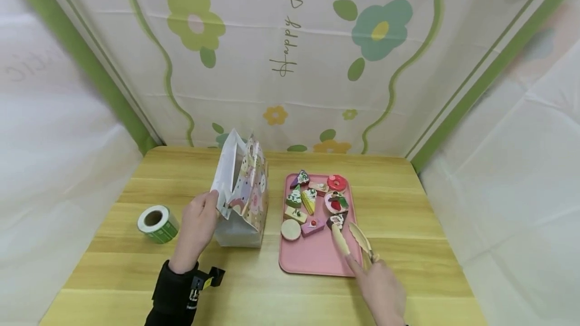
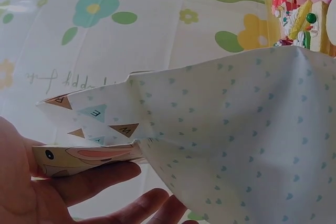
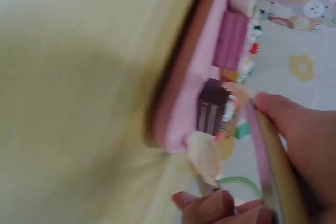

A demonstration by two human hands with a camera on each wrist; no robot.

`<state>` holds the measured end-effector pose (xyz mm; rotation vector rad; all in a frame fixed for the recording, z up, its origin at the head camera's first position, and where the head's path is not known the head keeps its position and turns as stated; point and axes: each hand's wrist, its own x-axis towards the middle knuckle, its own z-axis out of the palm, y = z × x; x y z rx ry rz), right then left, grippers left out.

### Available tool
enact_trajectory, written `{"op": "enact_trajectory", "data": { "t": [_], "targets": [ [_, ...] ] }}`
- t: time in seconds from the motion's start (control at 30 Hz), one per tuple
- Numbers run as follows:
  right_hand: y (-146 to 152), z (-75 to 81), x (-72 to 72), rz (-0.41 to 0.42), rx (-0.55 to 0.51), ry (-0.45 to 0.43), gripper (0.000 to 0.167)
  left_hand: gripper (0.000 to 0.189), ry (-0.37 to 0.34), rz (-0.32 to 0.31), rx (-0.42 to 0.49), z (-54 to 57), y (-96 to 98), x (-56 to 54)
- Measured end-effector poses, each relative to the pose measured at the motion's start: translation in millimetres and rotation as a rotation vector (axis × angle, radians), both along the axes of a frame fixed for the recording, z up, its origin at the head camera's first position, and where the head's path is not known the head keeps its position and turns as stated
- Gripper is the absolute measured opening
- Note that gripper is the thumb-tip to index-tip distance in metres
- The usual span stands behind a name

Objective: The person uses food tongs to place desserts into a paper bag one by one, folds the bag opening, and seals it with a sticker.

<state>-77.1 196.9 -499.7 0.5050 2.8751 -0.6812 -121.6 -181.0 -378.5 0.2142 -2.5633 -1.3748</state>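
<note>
Wooden counter [image 1: 254, 286]: white-paper bag [image 1: 254, 195] is pinched by left fingers [image 2: 100, 182], beige tongs [image 1: 341, 241] by right fingers [image 3: 287, 116]. Five-o'clock brown cake-wedge [image 1: 340, 218], seemingly targeted, needs squeezing.

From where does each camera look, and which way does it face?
Head: on the head, facing forward and down at the table, bag and tray; left hand, right hand and dark sleeve show.
Left wrist: on that wrist, facing the bag, with cakes at upper right; part of the left hand shows.
Right wrist: on that wrist, facing the tongs and a dark cake; part of the right hand shows.
Head and right wrist views share the tray and tongs.
</note>
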Motion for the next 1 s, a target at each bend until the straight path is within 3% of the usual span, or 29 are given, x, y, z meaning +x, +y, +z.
{"op": "enact_trajectory", "data": {
  "t": [0.17,0.33,0.47,0.7,1.0],
  "targets": [
    [-4.5,4.6,-1.0,0.023,0.040,0.026,0.084,0.051,-0.020,0.010,0.012,-2.3,0.0,2.3],
    [-12.8,-5.9,-10.5,0.053,0.105,0.082,0.085,0.051,-0.037,0.021,0.018,-3.4,1.1,3.0],
    [-16.7,-14.4,-15.4,0.030,0.132,0.112,0.089,0.051,-0.027,0.016,0.020,-2.6,3.3,0.8],
    [-15.2,-22.2,-17.3,0.040,0.164,0.161,0.078,0.050,-0.021,0.018,0.024,0.1,4.7,0.9],
    [-7.7,-18.9,-12.5,0.026,0.056,0.077,0.084,0.051,-0.026,0.008,0.009,2.1,4.7,2.7]
  ]
}}
